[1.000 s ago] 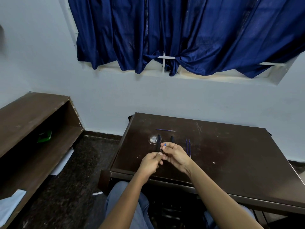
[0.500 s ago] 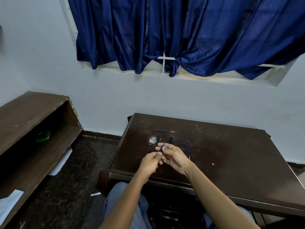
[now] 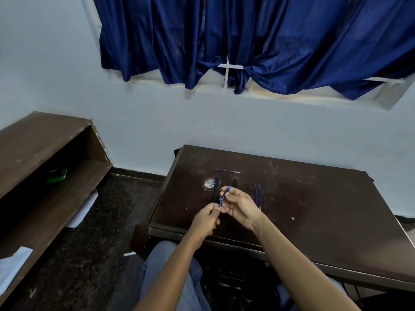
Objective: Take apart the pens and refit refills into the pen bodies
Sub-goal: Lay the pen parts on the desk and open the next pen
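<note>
Dark brown table [image 3: 314,209]; blue pen [image 3: 225,195]; navy curtain [image 3: 247,34]; green item, possibly [image 3: 57,175].

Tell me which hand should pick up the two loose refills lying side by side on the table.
Probably the right hand: the two refills lie just beyond it on the table. The left hand sits farther from them. Both hands have a grip on the blue pen piece, so one must release first.

A single head-worn camera looks forward and down over the dark brown wooden table [image 3: 314,209]. The dark blue curtain [image 3: 247,41] hangs at 12 o'clock, the brown wooden shelf [image 3: 40,153] at 9 o'clock.
</note>
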A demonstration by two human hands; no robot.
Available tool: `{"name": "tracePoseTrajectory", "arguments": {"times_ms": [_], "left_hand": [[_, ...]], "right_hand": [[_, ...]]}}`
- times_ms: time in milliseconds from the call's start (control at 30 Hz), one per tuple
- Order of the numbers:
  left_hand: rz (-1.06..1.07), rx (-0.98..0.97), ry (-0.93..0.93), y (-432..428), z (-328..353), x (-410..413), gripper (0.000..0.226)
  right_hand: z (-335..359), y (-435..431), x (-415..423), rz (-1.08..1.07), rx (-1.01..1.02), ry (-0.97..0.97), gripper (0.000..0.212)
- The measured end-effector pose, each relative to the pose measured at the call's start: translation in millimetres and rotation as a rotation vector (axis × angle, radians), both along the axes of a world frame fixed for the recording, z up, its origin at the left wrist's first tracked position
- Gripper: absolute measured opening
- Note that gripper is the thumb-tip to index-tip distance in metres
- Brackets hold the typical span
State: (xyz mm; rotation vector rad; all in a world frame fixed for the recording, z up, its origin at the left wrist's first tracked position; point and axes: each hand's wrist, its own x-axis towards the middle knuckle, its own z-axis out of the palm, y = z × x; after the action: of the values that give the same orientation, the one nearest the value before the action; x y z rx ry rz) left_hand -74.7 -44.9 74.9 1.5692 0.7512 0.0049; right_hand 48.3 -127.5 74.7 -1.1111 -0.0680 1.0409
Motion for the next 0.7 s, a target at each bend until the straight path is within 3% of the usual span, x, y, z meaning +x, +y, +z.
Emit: {"name": "tracePoseTrajectory", "arguments": {"times_ms": [167, 267, 467, 700], "left_hand": [[-0.009, 0.002, -0.007, 5.0, -2.1, -0.6, 0.026], [0.011, -0.021, 0.002, 8.8, -8.1, -0.1, 0.025], [0.039, -0.05, 0.025, 19.2, -20.1, 7.4, 0.024], [0.081, -0.034, 0.054, 30.9, -32.2, 14.4, 0.025]], "right_hand": [[12.1, 12.3, 34.8, -0.266, 0.026, 0.024, 0.021], [3.9, 22.5, 55.4, -0.285, -0.161, -0.14, 0.021], [-26.9, 31.5, 76.7, -0.011, -0.725, -0.761, 0.013], [-56.8, 49.8, 83.2, 0.326, -0.991, -0.987, 0.017]]}}
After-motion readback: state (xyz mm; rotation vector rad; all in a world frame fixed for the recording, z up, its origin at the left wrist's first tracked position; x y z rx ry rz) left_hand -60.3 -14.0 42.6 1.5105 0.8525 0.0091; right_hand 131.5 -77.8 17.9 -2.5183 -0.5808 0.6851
